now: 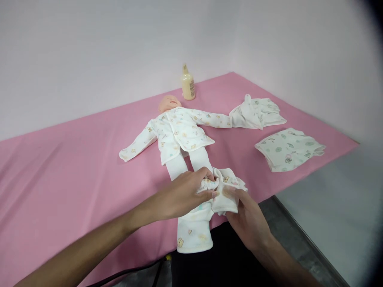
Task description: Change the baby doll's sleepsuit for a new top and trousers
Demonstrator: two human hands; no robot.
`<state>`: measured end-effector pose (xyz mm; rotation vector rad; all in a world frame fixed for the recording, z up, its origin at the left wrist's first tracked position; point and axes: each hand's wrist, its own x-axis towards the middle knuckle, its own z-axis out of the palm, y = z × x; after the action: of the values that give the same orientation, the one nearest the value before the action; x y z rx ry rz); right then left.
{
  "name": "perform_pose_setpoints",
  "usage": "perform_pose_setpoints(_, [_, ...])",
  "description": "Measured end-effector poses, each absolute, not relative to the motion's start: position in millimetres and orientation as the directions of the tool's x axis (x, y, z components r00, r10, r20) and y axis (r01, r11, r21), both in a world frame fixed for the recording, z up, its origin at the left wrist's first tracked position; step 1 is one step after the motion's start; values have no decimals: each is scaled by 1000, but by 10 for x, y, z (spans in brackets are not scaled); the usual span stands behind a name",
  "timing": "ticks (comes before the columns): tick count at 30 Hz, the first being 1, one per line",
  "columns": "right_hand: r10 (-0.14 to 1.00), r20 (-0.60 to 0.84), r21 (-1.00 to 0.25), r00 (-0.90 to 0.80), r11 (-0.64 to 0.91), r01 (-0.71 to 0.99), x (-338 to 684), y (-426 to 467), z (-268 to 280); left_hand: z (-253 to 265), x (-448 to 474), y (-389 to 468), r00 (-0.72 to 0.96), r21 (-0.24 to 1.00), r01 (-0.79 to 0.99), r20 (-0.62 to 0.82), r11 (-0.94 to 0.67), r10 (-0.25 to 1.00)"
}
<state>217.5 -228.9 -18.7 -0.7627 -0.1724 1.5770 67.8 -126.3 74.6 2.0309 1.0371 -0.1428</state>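
Observation:
A baby doll (169,103) lies on its back, wearing a white printed jacket (186,128) with both sleeves stretched outward. Its white legs (200,158) point toward me, and their lower ends are hidden by my hands and by cloth. White baby pants (196,236) with a small bear print are bunched around that end, one pant leg hanging over the table edge. My left hand (191,193) pinches the bunched cloth between thumb and fingers. From the right, my right hand (247,217) grips the other pant leg, thumb on top and fingers underneath.
A pump bottle (188,85) of pale yellow liquid stands behind the doll's head. Two white printed garments, a crumpled one (255,112) and a flatter one (290,149), lie to the right on the pink-covered table (74,171). Walls border the table's back and right. A dark cable (128,272) runs below the front edge.

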Motion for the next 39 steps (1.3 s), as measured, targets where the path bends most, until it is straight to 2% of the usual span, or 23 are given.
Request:
perform_pose_setpoints(4, [947, -318, -471, 34, -127, -873, 2135, -2215, -218, 780, 667, -1182, 660, 672, 679, -382, -296, 647])
perform_pose_setpoints(7, [944, -326, -493, 43, -131, -860, 2099, -2196, -191, 767, 626, -1048, 650, 680, 663, -319, -311, 690])
perform_pose_setpoints(12, [946, -320, -505, 55, -121, -854, 2062, -2199, -154, 706, 526, -777, 656, 621, 655, -184, -431, 732])
perform_pose_setpoints(15, [927, -371, -505, 60, -147, -850, 2044, -2239, -170, 654, 503, -631, 628, 570, 672, -102, -472, 771])
perform_pose_setpoints(19, [885, -464, -460, 20, -221, -860, 2018, -2400, -162, 598, 546, -508, 614, 516, 690, -47, -507, 788])
perform_pose_setpoints(22, [876, -482, -418, -24, -255, -872, 2033, -2576, -88, 587, 590, -480, 629, 505, 680, -30, -532, 777])
perform_pose_setpoints(28, [878, -479, -430, 20, -214, -877, 2153, -2786, 107, 611, 622, -505, 605, 570, 678, -74, -464, 793])
perform_pose_setpoints(32, [873, -488, -415, 0, -231, -880, 2124, -2767, 133, 689, 615, -537, 623, 631, 668, -186, -394, 760])
perform_pose_setpoints(36, [873, -486, -380, -36, -248, -891, 2002, -2745, 109, 789, 614, -594, 631, 583, 722, -333, -373, 701])
perform_pose_setpoints(39, [855, -516, -371, -57, -284, -884, 1933, -2759, 81, 797, 634, -658, 613, 512, 765, -392, -391, 686])
